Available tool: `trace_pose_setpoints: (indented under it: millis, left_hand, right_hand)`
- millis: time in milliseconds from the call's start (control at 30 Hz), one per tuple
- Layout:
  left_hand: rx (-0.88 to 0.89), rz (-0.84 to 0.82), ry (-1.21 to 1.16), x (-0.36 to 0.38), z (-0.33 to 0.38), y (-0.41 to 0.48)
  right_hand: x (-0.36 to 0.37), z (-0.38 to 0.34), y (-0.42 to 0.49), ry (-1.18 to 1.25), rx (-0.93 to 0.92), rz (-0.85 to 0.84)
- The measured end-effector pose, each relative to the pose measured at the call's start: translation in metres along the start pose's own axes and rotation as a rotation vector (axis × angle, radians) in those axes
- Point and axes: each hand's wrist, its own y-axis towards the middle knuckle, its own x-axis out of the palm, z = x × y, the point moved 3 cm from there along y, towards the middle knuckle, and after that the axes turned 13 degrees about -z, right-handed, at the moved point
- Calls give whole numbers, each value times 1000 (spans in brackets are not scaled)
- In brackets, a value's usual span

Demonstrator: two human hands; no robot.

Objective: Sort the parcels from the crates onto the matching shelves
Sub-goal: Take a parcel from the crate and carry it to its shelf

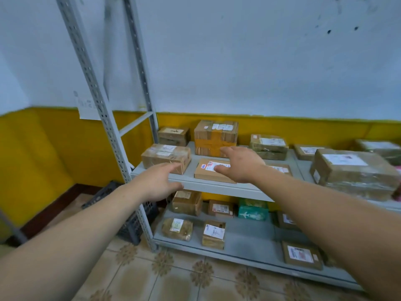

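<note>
The flat parcel (202,176) is lying directly under the right hand (240,165), its long side running across the reach along the upper shelf's (217,188) front lip. That hand, the nearer, is hovering spread open, thumb resting on the label, gripping nothing. The left hand (159,183) is reaching just left of it, fingers straight and empty, tips at a wrapped parcel's (165,156) corner — touching or not, I cannot tell. A lower shelf (249,237) is sitting beneath both wrists, a dark crate (130,224) under the left forearm.
</note>
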Motion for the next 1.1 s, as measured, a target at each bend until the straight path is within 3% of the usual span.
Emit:
trace_pose_setpoints:
  millis: [400,833,1100]
  left_hand:
    - [-177,15,-4,-14,-86,-9]
    - [-296,-23,-94,-45,-328,-73]
    - [-295,-50,-166,-47,-432,-80]
  right_hand:
    - [5,-55,52,-42,-141,-54]
    - [30,-300,134,-43,-273,-112]
    - [52,-418,192,-57,-322,-190]
